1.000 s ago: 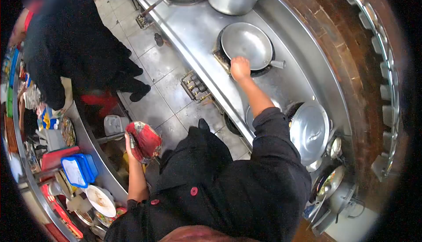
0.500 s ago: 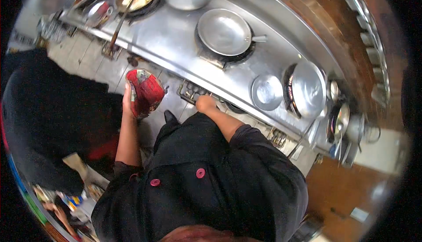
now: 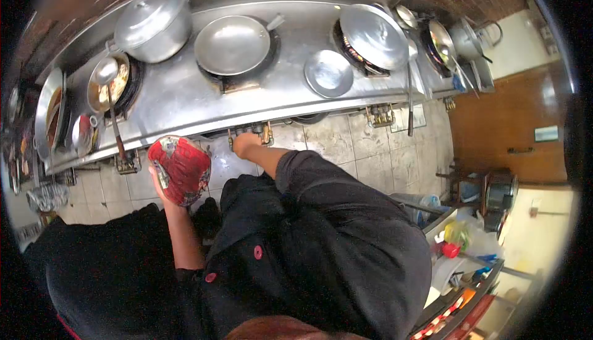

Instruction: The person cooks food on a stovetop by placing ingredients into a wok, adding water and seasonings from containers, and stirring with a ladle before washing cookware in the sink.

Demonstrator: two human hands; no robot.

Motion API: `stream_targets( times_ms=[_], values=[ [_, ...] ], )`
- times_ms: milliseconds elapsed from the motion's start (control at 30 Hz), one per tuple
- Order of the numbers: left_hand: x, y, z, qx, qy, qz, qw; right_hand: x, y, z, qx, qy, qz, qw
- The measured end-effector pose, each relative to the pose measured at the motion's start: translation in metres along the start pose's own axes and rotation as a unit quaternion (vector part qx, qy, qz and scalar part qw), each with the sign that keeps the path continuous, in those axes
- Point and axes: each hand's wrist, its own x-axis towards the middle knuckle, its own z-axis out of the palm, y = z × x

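Observation:
A red patterned cloth item, rounded like a cap, is gripped in my left hand, which holds it up in front of the stove edge. Most of my left fingers are behind the cloth. My right hand is down at the stove's front, curled at the burner knobs; its fingertips are hidden. Above the knobs a wide metal pan sits on a burner, its handle pointing to the back right.
On the steel stove top stand a lidded pot, a pan of food with a ladle, a metal plate and a covered pan over flame. A person in dark clothes is close on my left.
My view has turned to the right, so the stove now runs nearly level. The red cloth stays in my left hand, and my right hand stays at the burner knobs.

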Motion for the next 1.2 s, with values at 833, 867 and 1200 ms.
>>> stream_targets(
  times_ms=[833,867,1200],
  values=[
    [0.283,-0.524,0.514,0.904,-0.227,0.112,0.344,-0.248,0.637,-0.142,0.696,0.171,0.143,0.683],
    [0.288,-0.547,0.514,0.905,-0.223,0.107,0.345,-0.256,0.625,-0.153,0.763,0.147,0.129,0.616],
    [0.324,-0.54,0.511,0.909,-0.036,0.153,0.385,-0.362,0.642,-0.187,0.391,0.379,0.163,0.823]
  ],
)
